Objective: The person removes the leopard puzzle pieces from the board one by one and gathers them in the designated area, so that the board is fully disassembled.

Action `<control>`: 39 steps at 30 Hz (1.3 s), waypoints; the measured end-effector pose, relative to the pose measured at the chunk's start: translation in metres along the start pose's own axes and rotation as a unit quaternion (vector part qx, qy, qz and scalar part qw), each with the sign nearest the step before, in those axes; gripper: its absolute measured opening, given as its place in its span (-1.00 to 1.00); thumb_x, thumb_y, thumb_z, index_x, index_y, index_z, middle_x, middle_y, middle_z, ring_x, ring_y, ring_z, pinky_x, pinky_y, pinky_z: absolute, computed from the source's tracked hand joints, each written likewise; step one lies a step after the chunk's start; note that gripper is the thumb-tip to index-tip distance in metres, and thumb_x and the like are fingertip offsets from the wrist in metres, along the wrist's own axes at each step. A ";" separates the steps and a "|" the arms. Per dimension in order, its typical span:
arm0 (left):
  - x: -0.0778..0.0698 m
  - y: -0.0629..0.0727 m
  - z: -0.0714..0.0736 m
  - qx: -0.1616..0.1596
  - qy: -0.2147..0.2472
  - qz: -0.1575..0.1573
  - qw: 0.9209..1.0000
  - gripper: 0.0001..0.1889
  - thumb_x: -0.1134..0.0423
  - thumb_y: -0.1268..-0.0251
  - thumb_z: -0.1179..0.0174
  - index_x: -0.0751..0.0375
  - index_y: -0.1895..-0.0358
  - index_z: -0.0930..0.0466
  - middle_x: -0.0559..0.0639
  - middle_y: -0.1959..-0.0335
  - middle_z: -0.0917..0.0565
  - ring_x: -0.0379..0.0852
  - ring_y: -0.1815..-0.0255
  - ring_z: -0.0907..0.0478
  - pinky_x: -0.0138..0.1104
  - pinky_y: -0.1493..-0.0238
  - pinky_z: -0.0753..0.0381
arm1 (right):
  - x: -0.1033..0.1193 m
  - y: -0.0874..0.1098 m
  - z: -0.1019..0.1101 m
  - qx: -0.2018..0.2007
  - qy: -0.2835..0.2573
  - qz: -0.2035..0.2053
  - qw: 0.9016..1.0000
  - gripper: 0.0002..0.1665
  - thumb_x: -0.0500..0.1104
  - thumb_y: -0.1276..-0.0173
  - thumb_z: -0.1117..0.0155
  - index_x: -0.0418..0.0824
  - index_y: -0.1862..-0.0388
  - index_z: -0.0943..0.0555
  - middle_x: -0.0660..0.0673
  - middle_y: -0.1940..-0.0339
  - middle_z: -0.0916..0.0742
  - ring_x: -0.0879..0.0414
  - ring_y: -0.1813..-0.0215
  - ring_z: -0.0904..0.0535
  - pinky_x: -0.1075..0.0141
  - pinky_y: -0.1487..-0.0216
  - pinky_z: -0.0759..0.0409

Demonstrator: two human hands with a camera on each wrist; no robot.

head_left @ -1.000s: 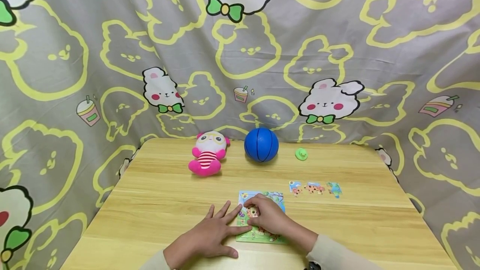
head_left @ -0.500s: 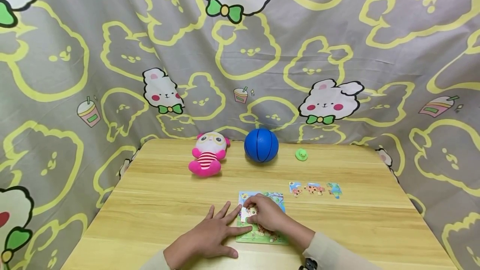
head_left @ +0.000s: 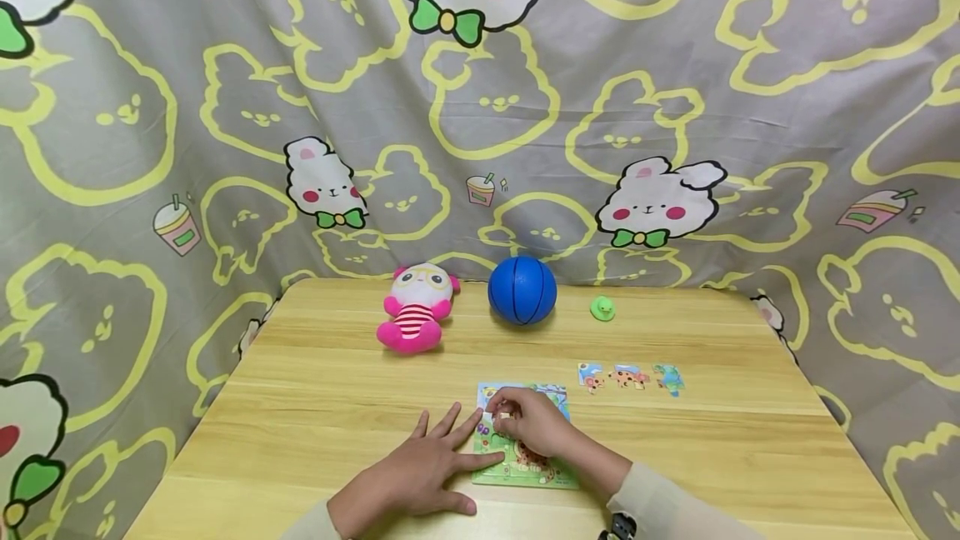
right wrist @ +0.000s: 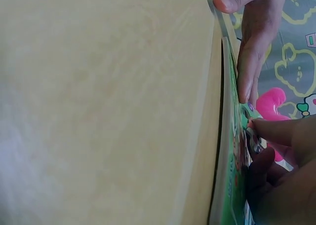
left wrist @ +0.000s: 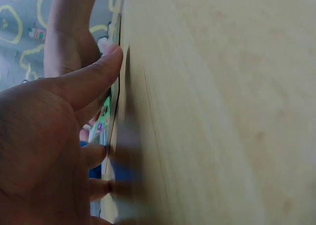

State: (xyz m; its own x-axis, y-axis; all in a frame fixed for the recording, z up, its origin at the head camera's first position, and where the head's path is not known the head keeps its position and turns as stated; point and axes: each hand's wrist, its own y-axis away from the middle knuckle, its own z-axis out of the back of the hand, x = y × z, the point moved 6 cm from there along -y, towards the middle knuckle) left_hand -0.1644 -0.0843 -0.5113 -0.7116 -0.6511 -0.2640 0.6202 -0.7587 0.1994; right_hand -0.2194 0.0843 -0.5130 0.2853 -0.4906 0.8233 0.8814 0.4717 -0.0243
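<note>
My right hand (head_left: 536,423) bends over the upper left of a jigsaw puzzle board (head_left: 525,477) with a green and blue animal picture. Its thumb and fingertips pinch a small puzzle piece (right wrist: 254,138), mostly hidden by the fingers in the head view. Beside the board's left edge lies my left hand (head_left: 423,473), palm down with the fingers spread. One of its fingertips overlaps the board's lower left part. Loose on the table, beyond the board to the right, are a mouse-picture piece (head_left: 591,377), a spotted piece (head_left: 628,377) and a blue-green piece (head_left: 668,379).
A pink panda plush (head_left: 416,311) in a striped top lies at the back of the wooden table (head_left: 315,407). Right of it are a blue ball (head_left: 522,290) and a small green duck toy (head_left: 602,308). A patterned grey curtain (head_left: 465,123) hangs behind and at both sides.
My right hand has turned the puzzle piece and drawn it in under its fingers, so more of the board's left side shows. The left hand has stayed in place.
</note>
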 end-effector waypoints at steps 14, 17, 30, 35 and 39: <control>0.000 0.000 0.001 -0.001 0.000 0.002 1.000 -0.28 -0.44 -0.31 -0.08 -0.65 -0.55 -0.16 0.08 -0.72 0.04 0.42 -0.65 0.06 0.51 -0.31 -0.17 | -0.004 0.002 0.007 0.004 -0.117 -0.025 0.993 -0.83 -0.27 -0.47 -0.33 -0.21 0.00 -0.69 -0.10 0.34 -0.73 0.16 0.40 -0.57 0.35 0.42 -0.54; 0.000 -0.001 0.000 -0.001 -0.002 0.002 1.000 -0.28 -0.44 -0.32 -0.08 -0.65 -0.55 -0.16 0.09 -0.71 0.03 0.43 -0.65 0.06 0.51 -0.31 -0.17 | -0.007 0.004 0.011 0.006 -0.123 -0.029 0.992 -0.83 -0.27 -0.47 -0.33 -0.21 0.00 -0.68 -0.12 0.36 -0.72 0.14 0.40 -0.56 0.35 0.41 -0.54; 0.001 0.000 -0.001 0.015 0.016 0.013 1.000 -0.29 -0.43 -0.32 -0.10 -0.70 -0.54 -0.14 0.07 -0.72 0.05 0.41 -0.66 0.09 0.51 -0.34 -0.14 | -0.028 0.027 0.051 -0.002 -0.118 -0.029 0.993 -0.79 -0.29 -0.47 -0.32 -0.31 -0.03 -0.68 -0.18 0.28 -0.75 0.07 0.27 -0.64 0.30 0.26 -0.62; 0.000 0.000 -0.002 0.018 0.021 0.014 1.000 -0.29 -0.42 -0.32 -0.10 -0.70 -0.54 -0.15 0.06 -0.72 0.06 0.40 -0.66 0.10 0.51 -0.34 -0.13 | -0.042 0.037 0.069 -0.006 -0.089 -0.034 0.995 -0.79 -0.27 -0.47 -0.32 -0.28 -0.04 -0.68 -0.15 0.31 -0.73 0.09 0.31 -0.61 0.32 0.33 -0.58; 0.001 0.000 -0.002 0.016 0.018 0.012 1.000 -0.29 -0.42 -0.32 -0.10 -0.70 -0.54 -0.14 0.07 -0.72 0.07 0.41 -0.66 0.10 0.51 -0.34 -0.12 | -0.055 0.044 0.082 -0.008 -0.072 -0.048 0.996 -0.79 -0.25 -0.48 -0.32 -0.25 -0.04 -0.68 -0.11 0.31 -0.72 0.11 0.33 -0.59 0.34 0.37 -0.55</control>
State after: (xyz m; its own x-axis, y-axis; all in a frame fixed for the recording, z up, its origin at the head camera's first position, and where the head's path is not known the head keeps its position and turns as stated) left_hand -0.1642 -0.0845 -0.5136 -0.6840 -0.6681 -0.2928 0.6258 -0.7437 0.2350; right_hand -0.2266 0.1921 -0.5125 0.1439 -0.4220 0.8951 0.9083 0.4154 0.0498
